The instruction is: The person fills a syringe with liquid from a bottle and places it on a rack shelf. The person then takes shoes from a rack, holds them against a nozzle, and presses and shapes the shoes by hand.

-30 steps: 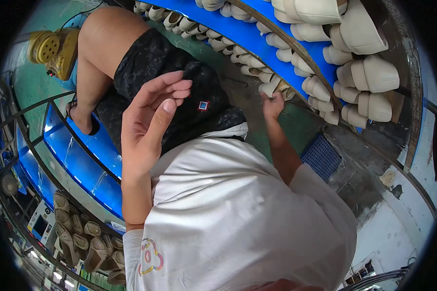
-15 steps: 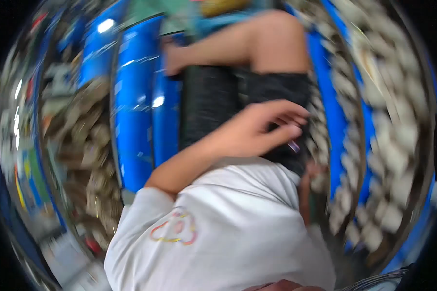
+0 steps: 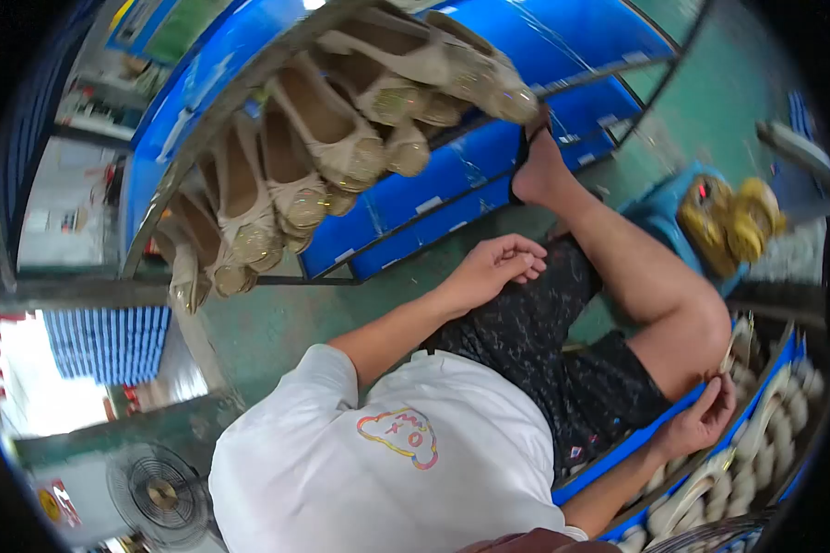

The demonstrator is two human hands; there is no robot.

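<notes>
My left hand hovers over the dark patterned shorts, its fingers loosely curled and apart, with nothing visible in it. At the lower right, my right hand is beside the bent knee, near the rack of cream shoes. Its fingers are bent, and whether a small thing lies between them is hidden. Beige shoes with glittery toes stand on a rack at the upper left, beyond my left hand.
Blue shelf panels run behind the glittery shoes. A yellow device sits on a blue stool-like object at the right. A round fan stands at the lower left. Green floor shows between the racks.
The view has swung toward the glittery shoes and the fan. My right hand, earlier touching a cream shoe low on the rack, is now beside the knee. My left hand stays loosely curled.
</notes>
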